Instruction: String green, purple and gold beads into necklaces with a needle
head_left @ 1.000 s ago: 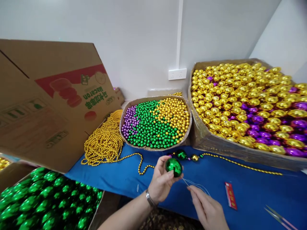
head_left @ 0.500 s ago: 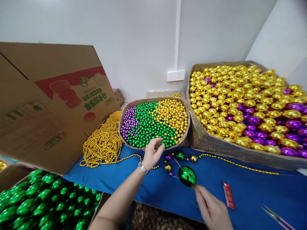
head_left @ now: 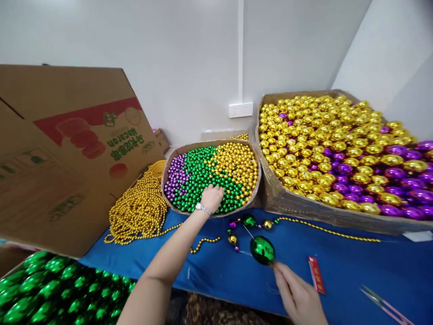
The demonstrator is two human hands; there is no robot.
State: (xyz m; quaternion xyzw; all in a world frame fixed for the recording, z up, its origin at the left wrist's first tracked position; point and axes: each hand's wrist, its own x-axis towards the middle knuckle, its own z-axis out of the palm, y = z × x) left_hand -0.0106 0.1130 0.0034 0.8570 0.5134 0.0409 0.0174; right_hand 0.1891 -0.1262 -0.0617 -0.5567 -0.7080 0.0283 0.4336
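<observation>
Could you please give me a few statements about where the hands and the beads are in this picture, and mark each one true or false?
1. The left hand is down in the tray of small beads, on the green ones. True.
2. The right hand touches the large green bead on the blue cloth. True.
3. The tray of small beads holds only gold ones. False: it holds purple, green and gold.
4. The big box on the right is filled with green beads. False: they are gold and purple.
5. A wristwatch sits on the left wrist. True.
</observation>
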